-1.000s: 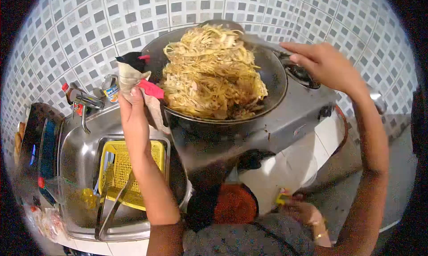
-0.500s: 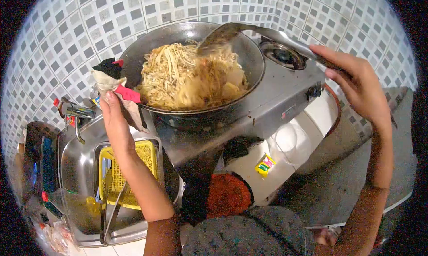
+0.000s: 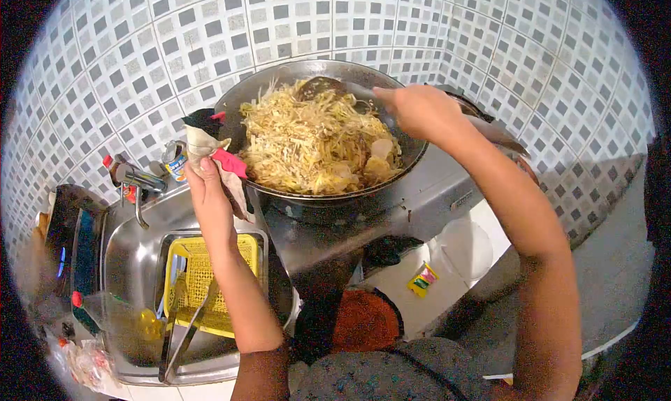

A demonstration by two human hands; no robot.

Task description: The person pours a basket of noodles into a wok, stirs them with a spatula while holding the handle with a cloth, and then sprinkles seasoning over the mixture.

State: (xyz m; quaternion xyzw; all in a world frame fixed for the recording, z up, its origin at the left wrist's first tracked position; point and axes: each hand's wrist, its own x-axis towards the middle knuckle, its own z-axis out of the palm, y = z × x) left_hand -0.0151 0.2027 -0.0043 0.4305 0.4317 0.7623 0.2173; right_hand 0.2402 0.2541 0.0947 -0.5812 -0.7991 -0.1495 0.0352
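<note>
A dark wok full of yellow noodles sits on a metal gas stove. My left hand grips the wok's left handle through a folded cloth with red and black patches. My right hand holds a long metal spatula by its handle. The spatula's blade rests in the noodles at the wok's far side.
A steel sink lies to the left with a yellow basket, tongs and a tap. A small can stands by the tiled wall. A yellow-green sachet lies on the white counter below the stove.
My right hand has moved left over the wok and lowered the spatula into the noodles. One second ago the noodles were heaped high; they now lie lower in the wok.
</note>
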